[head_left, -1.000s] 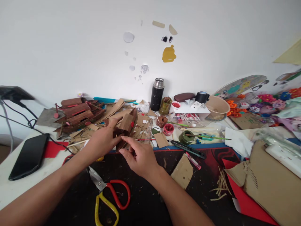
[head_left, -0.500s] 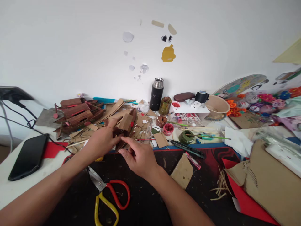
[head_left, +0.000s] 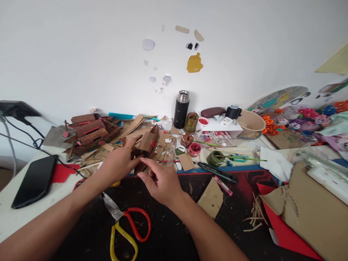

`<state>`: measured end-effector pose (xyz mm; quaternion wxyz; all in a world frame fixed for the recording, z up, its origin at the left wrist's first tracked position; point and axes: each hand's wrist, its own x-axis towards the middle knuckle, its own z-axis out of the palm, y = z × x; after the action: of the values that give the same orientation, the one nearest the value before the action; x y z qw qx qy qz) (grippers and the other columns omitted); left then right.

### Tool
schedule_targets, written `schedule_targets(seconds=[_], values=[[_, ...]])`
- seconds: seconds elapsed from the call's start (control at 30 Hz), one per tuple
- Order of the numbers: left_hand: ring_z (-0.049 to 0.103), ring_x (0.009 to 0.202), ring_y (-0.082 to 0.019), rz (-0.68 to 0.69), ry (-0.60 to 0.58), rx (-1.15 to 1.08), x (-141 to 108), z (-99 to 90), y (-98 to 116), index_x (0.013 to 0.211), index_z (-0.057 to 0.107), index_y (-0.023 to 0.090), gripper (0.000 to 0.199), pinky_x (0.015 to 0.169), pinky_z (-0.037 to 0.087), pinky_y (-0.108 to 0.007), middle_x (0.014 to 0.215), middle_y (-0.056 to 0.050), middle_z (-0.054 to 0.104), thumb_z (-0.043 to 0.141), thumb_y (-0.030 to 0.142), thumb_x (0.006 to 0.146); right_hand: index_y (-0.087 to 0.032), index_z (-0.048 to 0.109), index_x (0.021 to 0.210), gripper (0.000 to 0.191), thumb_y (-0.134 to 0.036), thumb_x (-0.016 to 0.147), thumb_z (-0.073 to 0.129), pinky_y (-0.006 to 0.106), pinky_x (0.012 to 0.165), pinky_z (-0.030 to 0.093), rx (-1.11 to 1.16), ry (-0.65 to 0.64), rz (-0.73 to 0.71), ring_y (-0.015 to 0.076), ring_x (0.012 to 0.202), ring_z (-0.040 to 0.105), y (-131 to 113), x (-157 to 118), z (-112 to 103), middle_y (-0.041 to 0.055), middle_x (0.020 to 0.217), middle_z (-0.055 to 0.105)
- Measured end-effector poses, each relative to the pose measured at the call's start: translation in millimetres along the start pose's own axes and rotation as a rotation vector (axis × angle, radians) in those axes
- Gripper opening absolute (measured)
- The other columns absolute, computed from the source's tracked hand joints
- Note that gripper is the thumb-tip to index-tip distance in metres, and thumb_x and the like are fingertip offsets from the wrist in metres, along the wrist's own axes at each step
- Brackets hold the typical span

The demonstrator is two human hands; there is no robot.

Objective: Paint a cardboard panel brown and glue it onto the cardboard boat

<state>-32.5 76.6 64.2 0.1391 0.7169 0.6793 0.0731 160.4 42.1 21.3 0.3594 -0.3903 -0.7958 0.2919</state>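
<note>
A small brown cardboard model boat (head_left: 147, 141) with a red spot on its side is held over the near edge of the cardboard scraps. My left hand (head_left: 119, 159) is closed around its left side, fingers partly hidden behind it. From the right, my right hand (head_left: 164, 183) pinches the boat's near end between thumb and forefinger, the other fingers curled in. Whether something tiny sits between these fingertips I cannot make out. Below the hands, a pair of scissors (head_left: 116, 214) with one red and one yellow handle lies on the dark mat (head_left: 168, 239).
More brown model boats (head_left: 91, 134) are piled at the back left, beside a black phone (head_left: 34, 181). A black flask (head_left: 181, 110), paint pots (head_left: 194, 149) and a green paint jar (head_left: 215, 158) stand behind. Cardboard pieces (head_left: 211, 198) and twine bits (head_left: 255, 212) lie right.
Both hands keep their hold on the model boat with hardly any movement. The whole view has shifted very slightly.
</note>
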Motion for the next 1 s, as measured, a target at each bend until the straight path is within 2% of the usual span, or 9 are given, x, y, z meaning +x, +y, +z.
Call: schedule_targets(seconds=[0.13,0.27,0.47,0.67,0.87,1.0], values=[[0.077,0.089,-0.033,-0.005,0.007,-0.022,0.1,0.9,-1.4,0.159,0.036,0.021,0.071,0.078,0.049,-0.037,0.102,-0.010,0.081,0.053,0.040,0.093,-0.018,0.064,0.143,0.049,-0.049,0.107,0.050,0.029,0.075,0.055,-0.007,-0.005,0.002,0.0182,0.073,0.073,-0.6,0.0,-0.6,0.0059,0.090,0.081],[0.077,0.086,-0.034,0.004,0.011,-0.003,1.3,2.5,-3.0,0.160,0.034,0.021,0.073,0.071,0.047,-0.036,0.102,-0.011,0.080,0.052,0.040,0.092,-0.018,0.064,0.144,0.050,-0.049,0.107,0.050,0.028,0.076,0.054,0.010,0.004,-0.008,0.0178,0.073,0.073,-0.3,-0.4,-1.0,0.0057,0.091,0.081],[0.075,0.079,-0.035,-0.011,-0.004,0.054,1.5,1.8,-0.7,0.160,0.035,0.019,0.073,0.066,0.042,-0.036,0.088,-0.009,0.077,0.049,0.043,0.093,-0.017,0.063,0.144,0.051,-0.050,0.108,0.049,0.027,0.074,0.053,0.025,0.023,-0.010,0.0172,0.072,0.072,0.2,-0.5,-0.7,0.0056,0.089,0.081],[0.075,0.082,-0.035,-0.004,-0.006,0.037,1.6,1.3,0.3,0.160,0.034,0.018,0.073,0.069,0.044,-0.036,0.091,-0.010,0.078,0.048,0.045,0.093,-0.017,0.064,0.143,0.049,-0.048,0.107,0.051,0.028,0.075,0.055,0.007,0.020,-0.013,0.0184,0.074,0.075,0.5,-0.1,0.3,0.0058,0.090,0.081],[0.075,0.079,-0.036,-0.003,-0.007,0.060,1.2,1.3,-0.4,0.160,0.035,0.017,0.073,0.065,0.042,-0.036,0.086,-0.011,0.077,0.048,0.043,0.093,-0.017,0.062,0.145,0.050,-0.048,0.107,0.051,0.029,0.077,0.056,-0.010,0.010,-0.011,0.0183,0.074,0.075,0.0,-0.4,-0.5,0.0065,0.093,0.082],[0.075,0.076,-0.032,-0.003,-0.002,0.029,1.4,0.3,-0.2,0.160,0.035,0.017,0.073,0.065,0.044,-0.035,0.084,-0.008,0.077,0.049,0.044,0.094,-0.017,0.064,0.143,0.050,-0.049,0.107,0.051,0.028,0.078,0.056,0.009,0.022,-0.016,0.0181,0.074,0.075,0.7,-0.3,1.0,0.0062,0.092,0.082]])
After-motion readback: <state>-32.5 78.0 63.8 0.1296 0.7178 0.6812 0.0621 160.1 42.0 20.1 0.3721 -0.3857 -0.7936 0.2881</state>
